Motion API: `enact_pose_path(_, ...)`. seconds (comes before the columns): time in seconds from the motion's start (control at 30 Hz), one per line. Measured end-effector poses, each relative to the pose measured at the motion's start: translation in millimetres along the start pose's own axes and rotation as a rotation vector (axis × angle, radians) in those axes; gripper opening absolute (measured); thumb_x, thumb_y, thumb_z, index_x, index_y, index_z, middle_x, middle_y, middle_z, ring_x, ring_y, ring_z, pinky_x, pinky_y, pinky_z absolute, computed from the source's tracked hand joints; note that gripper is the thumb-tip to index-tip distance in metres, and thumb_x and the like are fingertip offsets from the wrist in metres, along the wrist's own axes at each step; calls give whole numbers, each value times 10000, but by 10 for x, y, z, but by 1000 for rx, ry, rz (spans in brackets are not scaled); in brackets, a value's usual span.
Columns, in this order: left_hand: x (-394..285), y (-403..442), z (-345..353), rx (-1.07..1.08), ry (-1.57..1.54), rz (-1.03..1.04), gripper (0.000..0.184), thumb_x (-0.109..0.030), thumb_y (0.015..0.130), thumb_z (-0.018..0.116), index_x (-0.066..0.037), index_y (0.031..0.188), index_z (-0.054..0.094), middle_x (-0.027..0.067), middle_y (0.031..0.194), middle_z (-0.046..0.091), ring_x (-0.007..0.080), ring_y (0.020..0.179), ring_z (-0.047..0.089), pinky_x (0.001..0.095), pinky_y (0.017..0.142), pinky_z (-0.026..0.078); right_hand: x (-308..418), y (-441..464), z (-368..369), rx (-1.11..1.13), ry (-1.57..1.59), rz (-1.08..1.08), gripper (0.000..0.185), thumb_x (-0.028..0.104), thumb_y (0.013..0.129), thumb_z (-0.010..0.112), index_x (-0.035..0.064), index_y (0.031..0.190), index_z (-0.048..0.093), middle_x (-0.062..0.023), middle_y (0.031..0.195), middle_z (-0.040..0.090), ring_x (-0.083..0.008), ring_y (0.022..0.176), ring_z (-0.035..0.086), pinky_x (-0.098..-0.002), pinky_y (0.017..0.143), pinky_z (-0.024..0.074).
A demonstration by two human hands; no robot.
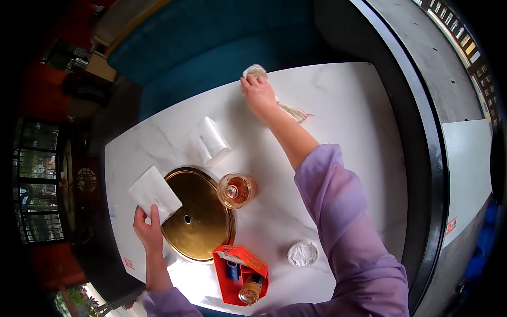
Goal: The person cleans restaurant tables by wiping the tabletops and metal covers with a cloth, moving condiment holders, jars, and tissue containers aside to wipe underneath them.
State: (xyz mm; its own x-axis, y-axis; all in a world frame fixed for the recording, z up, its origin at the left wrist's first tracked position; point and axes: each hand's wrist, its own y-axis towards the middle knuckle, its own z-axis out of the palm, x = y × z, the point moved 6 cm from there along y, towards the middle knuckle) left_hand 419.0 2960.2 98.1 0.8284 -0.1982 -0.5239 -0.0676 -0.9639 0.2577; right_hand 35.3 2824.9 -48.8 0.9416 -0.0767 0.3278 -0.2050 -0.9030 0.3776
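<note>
Here at the far left is my left hand [148,227], nearly closed, thumb and fingers pinching the near corner of a white packet [155,193]. The packet overlaps the left rim of the golden disc [195,235] from this angle; whether it touches, I can't tell. And there's that disc, my landmark, round and shiny, with a small dark hole in the middle, sitting on the marbled white table [364,158].

Moving right, just beyond the disc a second packet [211,141] lies flat, glossy and white. Close on my side of the disc, towards its right, comes a red box [222,282], angular and open, with a blue can [232,271] and a small jar [250,294] inside. Straight up from that, at the disc's right rim, a glass vessel [237,190] stands with a round knob on top, amber showing through.

Now my right hand [260,96], well beyond the disc and to its right, at the table's far edge: fingers curled down over a bunched cream cloth [292,112], holding it, with the loose end trailing rightward. Last, well right of the disc and nearer me, a round white-topped container [302,253], its surface crinkled.
</note>
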Motion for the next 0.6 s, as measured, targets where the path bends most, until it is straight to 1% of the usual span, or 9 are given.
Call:
enact_pose_path(0.07, -51, 2, 45, 11, 37, -1, 181, -154, 863, 605, 21, 899, 577, 37, 716, 552, 119, 661, 470, 268, 655, 411, 615, 16, 301, 197, 171, -288, 350, 185, 889, 465, 203, 1233, 527, 9, 1279, 471, -242, 1150, 465, -340, 935, 386)
enact_pose_path(0.1, -83, 3, 61, -6, 8, -7, 183, -150, 862, 606, 24, 911, 581, 36, 719, 554, 118, 662, 469, 267, 655, 410, 779, 13, 503, 358, 115, -344, 332, 217, 901, 457, 276, 1217, 537, 34, 1308, 458, -248, 1240, 406, -407, 998, 332)
enact_pose_path(0.13, -110, 24, 78, -24, -25, -10, 185, -147, 860, 608, 26, 923, 585, 35, 723, 557, 117, 664, 468, 267, 655, 409, 818, 63, 595, 346, 132, -347, 332, 217, 901, 457, 276, 1217, 537, 34, 1308, 458, -248, 1240, 406, -407, 998, 332)
enact_pose_path(0.2, -92, 16, 78, -31, -3, -8, 189, -146, 860, 609, 28, 930, 588, 30, 721, 550, 116, 658, 450, 264, 645, 401, 808, 188, 753, 247, 55, -283, 304, 253, 908, 428, 308, 1163, 581, 9, 1330, 461, -252, 1296, 358, -501, 1058, 239)
enact_pose_path(0.23, -54, 4, 84, -24, 21, -23, 189, -147, 859, 610, 27, 928, 589, 27, 716, 543, 115, 653, 440, 262, 640, 398, 718, 305, 821, 282, 43, -193, 325, 259, 913, 409, 275, 1188, 581, -19, 1367, 441, -279, 1367, 261, -553, 1090, 136)
enact_pose_path(0.37, 134, -32, 52, -18, 71, -65, 187, -160, 860, 614, 22, 887, 582, 25, 690, 518, 114, 638, 425, 262, 620, 391, -136, 430, 588, 154, -147, 173, 375, 147, 909, 364, 73, 1218, 564, -88, 1385, 429, -316, 1363, 262, -575, 1080, 132)
enact_pose_path(0.47, 261, -70, 44, -19, 30, -103, 195, -171, 864, 613, 20, 879, 579, 26, 681, 514, 116, 632, 426, 265, 608, 391, -883, 158, 283, 59, -237, 332, 388, 135, 907, 382, 90, 1267, 521, -91, 1408, 402, -294, 1375, 245, -505, 1099, 161)
enact_pose_path(0.53, 318, -117, 16, -45, -49, -94, 202, -181, 868, 610, 18, 885, 579, 28, 681, 518, 118, 626, 429, 267, 599, 393, -1260, -116, -2, -136, -281, 391, 360, 126, 900, 423, 114, 1241, 537, -82, 1351, 462, -291, 1307, 353, -498, 1067, 235)
enact_pose_path(0.6, 421, -178, -30, -53, -73, -120, 204, -182, 868, 610, 18, 898, 583, 29, 688, 527, 116, 627, 434, 266, 602, 395, -1522, -353, -394, 6, -329, 546, 328, 112, 887, 468, 127, 1200, 564, -68, 1224, 551, -283, 1142, 492, -455, 972, 372)
